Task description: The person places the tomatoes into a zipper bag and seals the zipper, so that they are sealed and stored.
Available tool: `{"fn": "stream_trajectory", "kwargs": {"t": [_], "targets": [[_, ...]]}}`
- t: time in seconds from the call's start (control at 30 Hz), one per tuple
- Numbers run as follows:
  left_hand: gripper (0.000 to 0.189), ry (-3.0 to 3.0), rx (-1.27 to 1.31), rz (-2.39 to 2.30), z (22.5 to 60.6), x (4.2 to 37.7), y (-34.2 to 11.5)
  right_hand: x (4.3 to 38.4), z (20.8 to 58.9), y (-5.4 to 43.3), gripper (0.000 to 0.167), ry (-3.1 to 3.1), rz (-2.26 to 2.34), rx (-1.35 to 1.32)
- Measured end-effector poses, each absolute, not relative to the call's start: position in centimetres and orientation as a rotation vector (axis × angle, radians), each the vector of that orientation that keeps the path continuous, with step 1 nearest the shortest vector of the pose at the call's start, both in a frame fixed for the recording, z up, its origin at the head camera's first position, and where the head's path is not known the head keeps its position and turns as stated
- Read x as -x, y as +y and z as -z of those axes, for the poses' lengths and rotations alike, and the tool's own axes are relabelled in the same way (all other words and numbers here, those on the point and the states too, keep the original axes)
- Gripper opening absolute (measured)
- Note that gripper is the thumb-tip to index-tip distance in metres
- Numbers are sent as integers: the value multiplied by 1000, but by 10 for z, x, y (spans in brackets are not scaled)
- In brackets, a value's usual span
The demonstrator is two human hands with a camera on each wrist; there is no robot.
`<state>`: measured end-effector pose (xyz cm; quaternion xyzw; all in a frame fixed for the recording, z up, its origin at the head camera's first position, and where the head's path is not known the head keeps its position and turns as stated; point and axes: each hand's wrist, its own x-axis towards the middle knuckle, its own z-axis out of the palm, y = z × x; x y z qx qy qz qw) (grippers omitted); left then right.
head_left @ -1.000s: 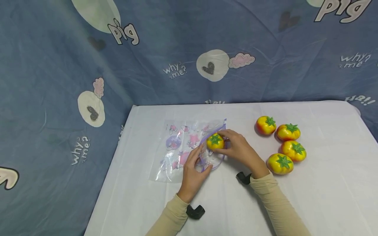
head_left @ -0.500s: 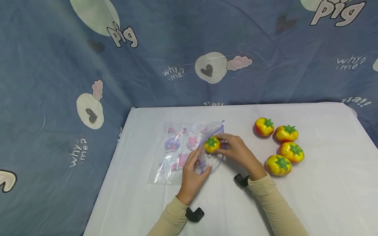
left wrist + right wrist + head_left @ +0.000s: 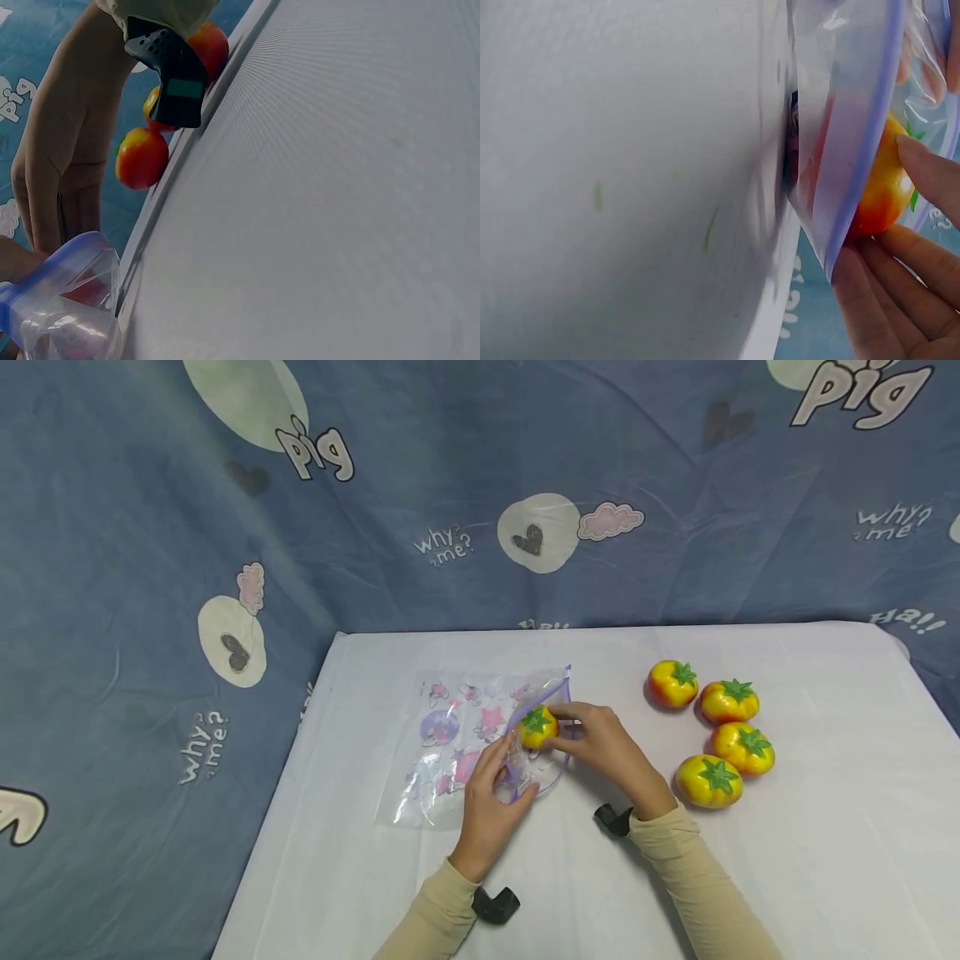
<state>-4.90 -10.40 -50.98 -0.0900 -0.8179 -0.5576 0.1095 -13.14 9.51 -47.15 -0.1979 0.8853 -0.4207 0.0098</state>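
Observation:
A clear zip bag (image 3: 431, 781) with pink and purple prints and a purple zip edge lies flat, its mouth facing right. At that mouth my left hand (image 3: 487, 810) holds the edge between thumb and fingers. My right hand (image 3: 607, 743) grips a yellow-red tomato (image 3: 537, 727) with a green star-shaped top, at the bag's opening. In the right wrist view, the zip edge of the bag (image 3: 855, 142) covers part of the tomato (image 3: 885, 184), while the right thumb and fingers (image 3: 904, 281) pinch it. The left wrist view shows little of the left hand.
Several more tomatoes (image 3: 708, 781) stand in a curved row on the right of the white table (image 3: 832, 827). A blue printed cloth (image 3: 420, 460) hangs behind the table and along its left. Black wrist cameras (image 3: 495, 906) sit at both cuffs.
The right hand has moved the tomato slightly left and down, further into the bag's mouth. The left hand stays at the bag's edge. The head view has shifted a little.

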Motion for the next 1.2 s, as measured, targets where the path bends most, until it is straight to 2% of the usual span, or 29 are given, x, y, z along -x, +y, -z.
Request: {"fn": "stream_trajectory", "kwargs": {"t": [0.97, 1.2], "targets": [[81, -2381, 309, 1581, 506, 47, -103, 129, 480, 73, 51, 2796, 1422, 586], [82, -2376, 298, 1581, 505, 47, -103, 133, 481, 66, 46, 2803, 1400, 581]]}}
